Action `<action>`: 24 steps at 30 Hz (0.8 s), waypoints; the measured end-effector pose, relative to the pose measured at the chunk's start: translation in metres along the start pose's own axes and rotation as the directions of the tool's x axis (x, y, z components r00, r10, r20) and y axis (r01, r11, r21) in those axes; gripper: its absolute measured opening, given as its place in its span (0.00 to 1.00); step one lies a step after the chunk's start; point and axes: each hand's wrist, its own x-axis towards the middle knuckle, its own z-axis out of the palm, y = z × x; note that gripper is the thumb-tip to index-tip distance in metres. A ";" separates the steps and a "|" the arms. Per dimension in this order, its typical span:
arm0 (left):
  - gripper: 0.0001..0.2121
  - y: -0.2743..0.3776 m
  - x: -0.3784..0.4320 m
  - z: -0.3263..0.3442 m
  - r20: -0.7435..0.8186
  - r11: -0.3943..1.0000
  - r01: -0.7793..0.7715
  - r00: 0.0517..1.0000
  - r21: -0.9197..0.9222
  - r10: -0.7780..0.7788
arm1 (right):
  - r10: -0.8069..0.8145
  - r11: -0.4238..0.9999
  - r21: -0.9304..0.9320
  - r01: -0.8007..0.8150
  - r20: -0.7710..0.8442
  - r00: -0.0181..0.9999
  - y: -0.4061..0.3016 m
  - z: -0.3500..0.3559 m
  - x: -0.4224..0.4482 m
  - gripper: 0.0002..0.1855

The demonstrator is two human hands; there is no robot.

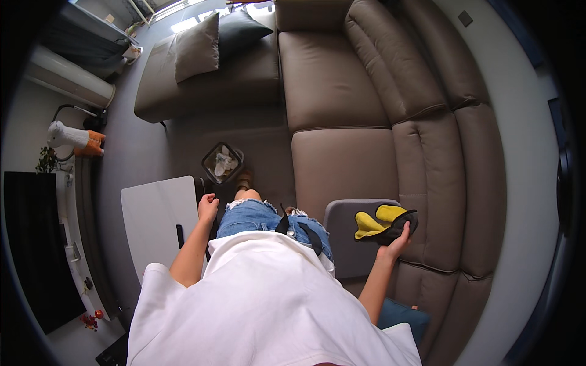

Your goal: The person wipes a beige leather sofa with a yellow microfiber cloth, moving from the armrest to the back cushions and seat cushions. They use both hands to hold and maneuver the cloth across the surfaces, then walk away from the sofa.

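My right hand [397, 245] grips a folded yellow and dark grey cloth [373, 225] by its grey side. The cloth is over a grey padded seat or board [341, 228] beside the brown sofa. Near the right edge of a white table [158, 215] is my left hand [208, 207], its fingers loosely curled. I see nothing in it, but the inside of the curl is hidden. A small black object [180, 236] lies on the table, close to my left forearm.
A waste bin [241, 160] holding crumpled white waste stands on the floor by my foot. The brown leather sofa [345, 164] runs along the right, with a chaise [229, 87] bearing two cushions ahead. At left are a television [39, 251] and a plush toy animal [68, 136].
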 end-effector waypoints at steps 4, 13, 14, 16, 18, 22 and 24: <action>0.17 0.023 0.035 0.008 0.020 0.997 0.077 0.997 0.030 -0.078 | -0.056 0.998 -0.021 0.055 -0.091 0.994 0.002 0.006 0.011 0.25; 0.18 -0.002 0.158 -0.049 0.130 0.992 0.125 0.983 0.033 -0.128 | -0.102 0.994 0.025 0.111 -0.246 0.964 0.012 0.155 0.040 0.25; 0.16 0.023 0.172 -0.039 0.250 0.918 0.384 0.903 -0.101 -0.350 | -0.137 0.988 0.037 0.151 -0.249 0.959 0.014 0.170 0.042 0.26; 0.12 0.037 0.212 -0.048 0.406 0.799 0.584 0.770 -0.141 -0.491 | -0.146 0.985 0.041 0.165 -0.293 0.945 0.016 0.208 0.041 0.28; 0.11 0.050 0.246 -0.059 0.373 0.789 0.614 0.735 -0.014 -0.566 | -0.190 0.981 -0.032 0.191 -0.342 0.920 0.015 0.248 0.030 0.30; 0.04 0.063 0.345 -0.053 0.344 0.898 0.432 0.858 -0.084 -0.381 | -0.180 0.981 0.008 0.193 -0.326 0.928 0.014 0.310 0.023 0.28; 0.02 0.085 0.401 -0.045 0.460 0.925 0.376 0.833 -0.058 -0.310 | -0.208 0.977 -0.029 0.212 -0.365 0.908 0.022 0.312 0.025 0.26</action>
